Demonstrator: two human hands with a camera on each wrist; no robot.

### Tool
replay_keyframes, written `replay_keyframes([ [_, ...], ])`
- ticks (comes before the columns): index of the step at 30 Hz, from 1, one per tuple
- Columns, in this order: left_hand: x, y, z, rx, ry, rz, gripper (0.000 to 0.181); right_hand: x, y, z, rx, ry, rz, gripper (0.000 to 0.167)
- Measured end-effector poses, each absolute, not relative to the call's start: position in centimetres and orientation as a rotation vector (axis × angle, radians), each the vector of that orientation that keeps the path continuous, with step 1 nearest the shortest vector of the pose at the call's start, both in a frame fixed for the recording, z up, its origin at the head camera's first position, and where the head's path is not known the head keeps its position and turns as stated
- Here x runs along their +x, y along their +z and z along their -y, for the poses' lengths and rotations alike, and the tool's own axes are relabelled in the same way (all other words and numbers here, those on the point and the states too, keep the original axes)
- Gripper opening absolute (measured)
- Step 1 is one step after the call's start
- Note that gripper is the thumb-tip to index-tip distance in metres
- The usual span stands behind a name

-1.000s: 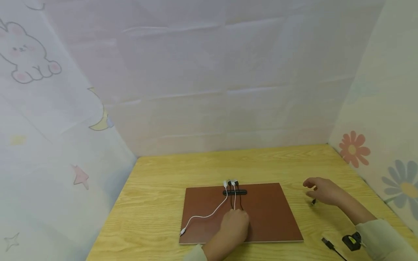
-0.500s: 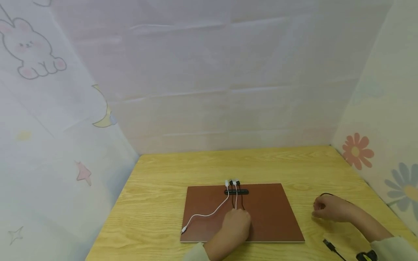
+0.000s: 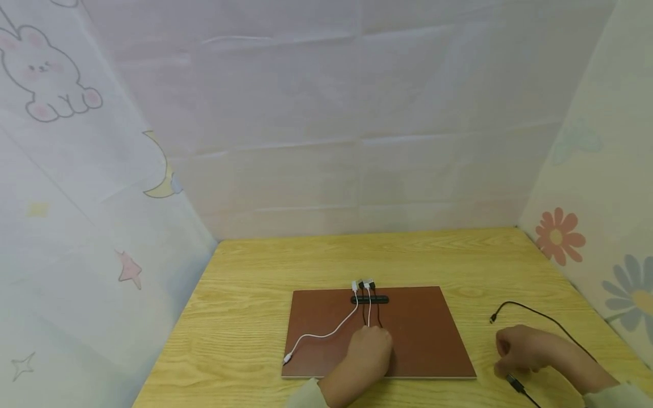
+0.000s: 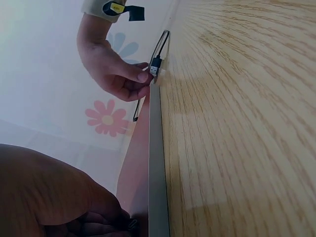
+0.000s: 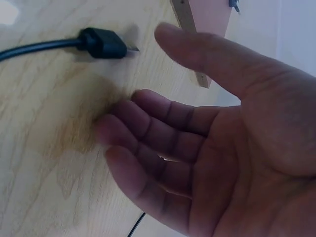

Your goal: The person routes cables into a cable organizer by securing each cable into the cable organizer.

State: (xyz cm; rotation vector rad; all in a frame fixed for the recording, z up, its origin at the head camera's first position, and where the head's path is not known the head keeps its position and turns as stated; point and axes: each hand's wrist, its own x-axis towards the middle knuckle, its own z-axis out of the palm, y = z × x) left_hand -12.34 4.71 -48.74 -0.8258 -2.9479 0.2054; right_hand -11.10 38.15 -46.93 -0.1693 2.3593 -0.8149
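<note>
My left hand (image 3: 368,352) rests low on the brown board (image 3: 423,334) with curled fingers, gripping cables (image 3: 369,314) that run down into it from a black cable clip (image 3: 382,299). Exactly which strands it holds is hidden; a small shiny piece shows by its fingers in the left wrist view. The right hand (image 3: 522,348) hovers over the table at right, fingers loosely bent and thumb apart, holding nothing. Just beyond its thumb lies a black USB plug (image 5: 103,43), apart from the fingers, its cord trailing toward the near edge.
A white cable (image 3: 318,336) curves from the clip to the board's lower left corner. Several plugs (image 3: 363,284) stick out past the board's top edge. The other end of a black cable (image 3: 530,309) lies behind the right hand on the wooden table (image 3: 245,317). Printed cloth walls surround it.
The right hand has let go of the small black cable end and moved nearer, to the black USB plug. The left hand stays in place on the board.
</note>
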Motion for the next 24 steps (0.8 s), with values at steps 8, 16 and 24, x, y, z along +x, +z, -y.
replay_keyframes([
  [8,-12.3,-48.8,-4.6,-0.844,0.185,2.931,0.012,-10.3,-47.2,-37.1,-0.167,-0.764,-2.366,0.028],
  [16,-12.3,-49.1,-4.6,-0.851,0.155,2.909,0.012,-10.0,-47.9,-36.3,-0.115,-0.651,-2.435,0.026],
  [24,-12.5,-49.1,-4.5,-0.856,0.151,2.877,0.015,-10.0,-48.0,-36.2,-0.132,-0.640,-2.444,0.024],
])
